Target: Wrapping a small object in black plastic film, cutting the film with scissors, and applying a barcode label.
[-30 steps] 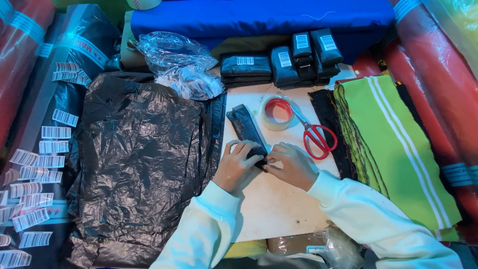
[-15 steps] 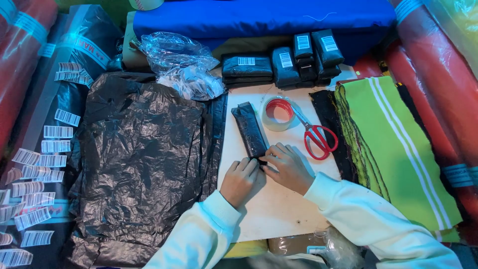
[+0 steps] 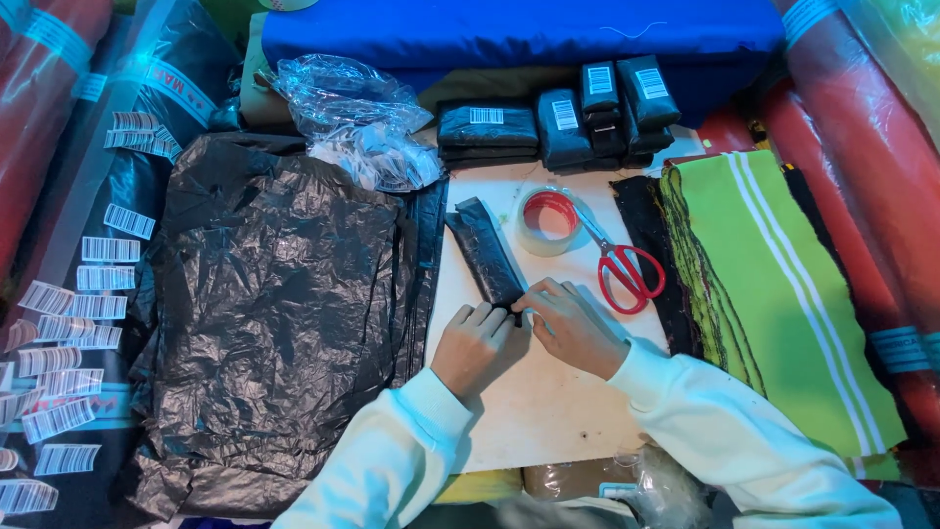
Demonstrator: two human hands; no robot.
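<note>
Since half a second ago, both hands have barely shifted and the black packet (image 3: pixel 485 251) has turned a little, its far end swinging slightly to the left. I see the packet lying flat on the white board (image 3: pixel 548 402), a long narrow bundle wrapped in black plastic; its long axis runs diagonally, the far end pointing up and to the left, the near end coming down toward me and to the right. My left hand (image 3: pixel 480 343) sits curled at the packet's near end, fingers bent and pressing on the edge of the wrap, and my right hand (image 3: pixel 568 323) meets it from the other side, fingertips pinching the same end, so both hands are closed on it. Just right of the packet's far end lies a roll of clear tape (image 3: pixel 546 221) with a red core, and touching that roll are red-handled scissors (image 3: pixel 617 263), blades pointing up-left. Beyond them a row of finished black packets (image 3: pixel 553 125) with white labels stands against the blue fabric (image 3: pixel 509 34). Left of the board spreads a large crumpled black plastic sheet (image 3: pixel 274 313), with a clear plastic bag (image 3: pixel 357 122) above it. Green striped cloth (image 3: pixel 774 284) lies to the right. Nothing lies across the packet itself.
</note>
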